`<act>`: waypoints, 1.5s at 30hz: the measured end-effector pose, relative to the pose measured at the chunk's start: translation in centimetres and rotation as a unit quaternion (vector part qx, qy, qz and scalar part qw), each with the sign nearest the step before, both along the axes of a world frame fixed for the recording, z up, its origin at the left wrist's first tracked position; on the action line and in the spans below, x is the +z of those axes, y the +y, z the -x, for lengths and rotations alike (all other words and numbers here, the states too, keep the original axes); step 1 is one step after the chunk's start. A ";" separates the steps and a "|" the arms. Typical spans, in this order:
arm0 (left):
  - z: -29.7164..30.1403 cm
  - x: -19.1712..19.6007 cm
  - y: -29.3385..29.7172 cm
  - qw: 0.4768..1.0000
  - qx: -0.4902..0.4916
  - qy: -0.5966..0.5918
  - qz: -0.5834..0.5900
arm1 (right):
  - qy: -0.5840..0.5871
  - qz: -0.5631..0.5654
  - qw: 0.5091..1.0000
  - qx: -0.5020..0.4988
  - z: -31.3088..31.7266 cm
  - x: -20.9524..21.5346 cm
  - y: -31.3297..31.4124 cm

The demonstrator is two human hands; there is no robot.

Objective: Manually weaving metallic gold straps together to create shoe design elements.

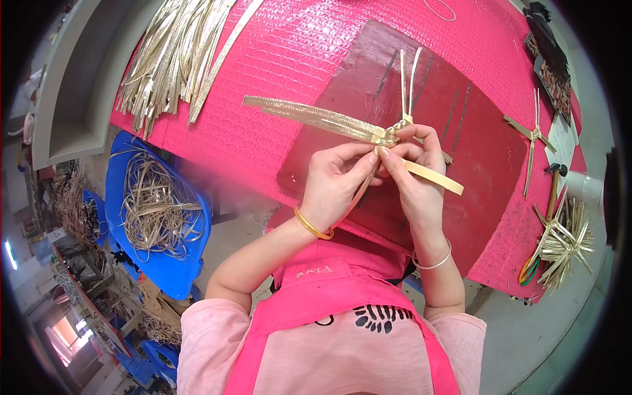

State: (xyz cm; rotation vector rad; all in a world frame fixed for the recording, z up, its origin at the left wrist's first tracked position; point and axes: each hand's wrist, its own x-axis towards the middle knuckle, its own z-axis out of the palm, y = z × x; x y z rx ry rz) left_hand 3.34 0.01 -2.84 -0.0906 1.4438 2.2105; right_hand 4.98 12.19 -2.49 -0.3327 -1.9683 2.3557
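Above the dark red board (pixel 487 197), both my hands meet at the knotted middle of a woven piece of gold strips (pixel 390 137). My left hand (pixel 337 184) pinches a strip just below the knot, and the strip's tail runs down along the palm. With thumb and fingers, my right hand (pixel 420 178) grips the knot's right side. Wide glittery strips (pixel 309 117) extend left from it, two thin strips (pixel 409 79) point away, and a pale gold strip (pixel 434 176) curves out past my right thumb. The fingers partly hide the weave.
A bundle of gold strips (pixel 178 59) lies far left on the pink table cover (pixel 276 52). Below it, a blue bin (pixel 191 263) holds tangled strips. On the right are a cross-shaped woven piece (pixel 533 135), a hammer (pixel 555 184) and several clustered woven pieces (pixel 566 243).
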 end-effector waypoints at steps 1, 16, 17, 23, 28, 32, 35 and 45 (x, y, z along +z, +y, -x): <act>-0.1 0.1 0.0 1.000 0.004 0.007 0.000 | -0.007 -0.003 1.000 -0.001 0.0 0.1 0.0; 1.1 -0.4 0.0 0.943 -0.095 -0.125 -0.293 | 0.117 -0.241 0.959 -0.098 -2.4 -1.7 0.6; 1.0 0.0 0.2 0.943 -0.097 -0.125 -0.292 | 0.117 -0.241 0.958 -0.100 -2.3 -1.8 0.3; 2.9 2.2 -0.6 0.967 -0.184 -0.120 -0.133 | 0.090 0.255 0.961 -0.062 -1.7 -2.2 -0.4; 1.3 2.9 -0.7 0.907 0.004 0.356 0.224 | 0.051 0.116 0.991 -0.042 -1.3 -0.7 0.2; 1.2 2.8 -1.0 0.890 0.004 0.385 0.243 | 0.075 -0.162 0.983 -0.046 -1.6 0.6 0.2; 2.0 2.5 -1.5 0.997 -0.046 0.043 -0.048 | 0.105 -0.157 0.982 -0.028 -1.3 0.9 0.8; 1.4 3.5 -0.9 0.976 -0.105 0.118 0.152 | 0.072 0.114 0.990 -0.046 -0.9 0.8 0.3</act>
